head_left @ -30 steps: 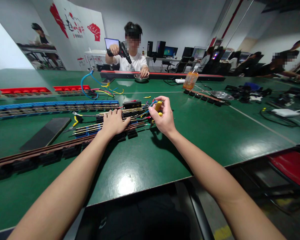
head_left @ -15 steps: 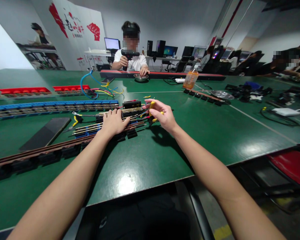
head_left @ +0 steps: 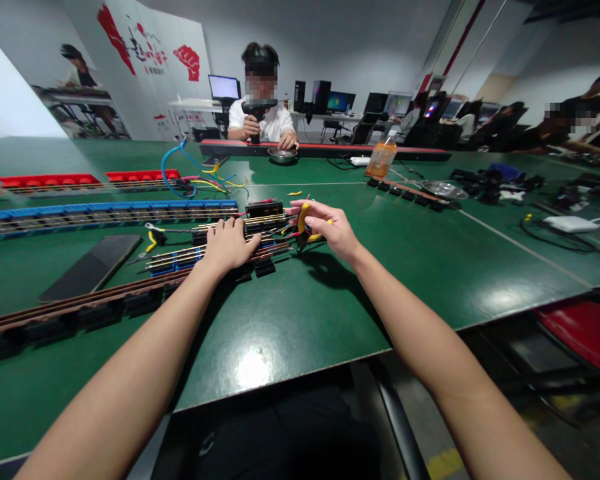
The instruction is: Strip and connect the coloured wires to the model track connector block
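Note:
My left hand [head_left: 229,247] lies with its fingers spread on a group of metal rods [head_left: 177,256] set in black and blue holders, pressing on them from above. To its right, my right hand [head_left: 334,230] is closed on the yellow handles of a small hand tool [head_left: 304,219], which looks like pliers. The tool's dark end is beside the right ends of the rods, where thin coloured wires [head_left: 286,230] stick out. What the tool's tip touches is too small to tell.
A dark flat slab [head_left: 93,267] lies left of the rods. Long blue [head_left: 105,215] and red [head_left: 50,181] racks run leftwards. Opposite, a person touches a metal bowl [head_left: 283,156] and holds a black device [head_left: 258,110]. An orange-labelled bottle [head_left: 381,159] stands farther right.
My right hand has shifted slightly right, and the yellow handles have turned a little. My left hand stays in place. The person opposite has lowered the black device slightly.

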The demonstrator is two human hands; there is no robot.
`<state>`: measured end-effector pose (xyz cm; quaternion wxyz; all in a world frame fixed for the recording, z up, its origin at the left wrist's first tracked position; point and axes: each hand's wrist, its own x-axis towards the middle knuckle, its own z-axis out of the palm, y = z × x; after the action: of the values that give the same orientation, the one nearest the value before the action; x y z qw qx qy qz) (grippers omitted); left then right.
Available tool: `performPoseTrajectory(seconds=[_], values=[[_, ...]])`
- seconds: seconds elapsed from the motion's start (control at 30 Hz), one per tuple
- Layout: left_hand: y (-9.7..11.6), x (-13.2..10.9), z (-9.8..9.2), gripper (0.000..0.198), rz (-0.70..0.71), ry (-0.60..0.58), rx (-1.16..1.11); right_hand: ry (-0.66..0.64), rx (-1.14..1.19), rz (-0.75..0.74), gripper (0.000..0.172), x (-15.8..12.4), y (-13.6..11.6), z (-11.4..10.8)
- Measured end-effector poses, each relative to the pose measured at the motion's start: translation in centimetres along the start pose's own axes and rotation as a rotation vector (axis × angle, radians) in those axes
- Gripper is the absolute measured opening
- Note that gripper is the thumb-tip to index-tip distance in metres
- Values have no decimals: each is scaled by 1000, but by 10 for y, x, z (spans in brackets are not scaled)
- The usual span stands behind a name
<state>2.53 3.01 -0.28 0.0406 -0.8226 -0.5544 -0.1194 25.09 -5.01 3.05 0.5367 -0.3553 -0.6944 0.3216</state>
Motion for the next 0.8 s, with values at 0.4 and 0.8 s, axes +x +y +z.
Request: performPoseTrajectory(seconds=[0.4,0.8], values=[[1,-1,-1,65,-1,-6,-4,-16,-189,-23,37,-7,0,11],[-1,1,2,65,7,-1,-4,100,-528,-250,35,-19,-8,21]])
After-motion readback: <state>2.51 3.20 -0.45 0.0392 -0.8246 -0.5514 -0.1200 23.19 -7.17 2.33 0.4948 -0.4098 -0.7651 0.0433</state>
